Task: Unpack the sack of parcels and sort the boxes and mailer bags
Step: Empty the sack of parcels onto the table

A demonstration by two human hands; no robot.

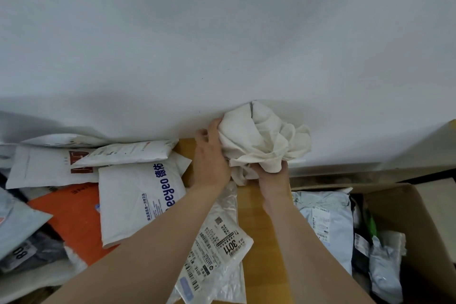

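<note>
Cream cloth sack [266,138], wadded at the table's [254,210] far edge, we find gripped by the left hand [212,155] and right hand [272,177], seemingly to stow it emptied, mailer bags [138,195] spread along the left edge.

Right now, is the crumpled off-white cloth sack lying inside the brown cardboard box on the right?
No, the crumpled off-white cloth sack is gripped by the left hand and right hand, outside the brown cardboard box.
</note>
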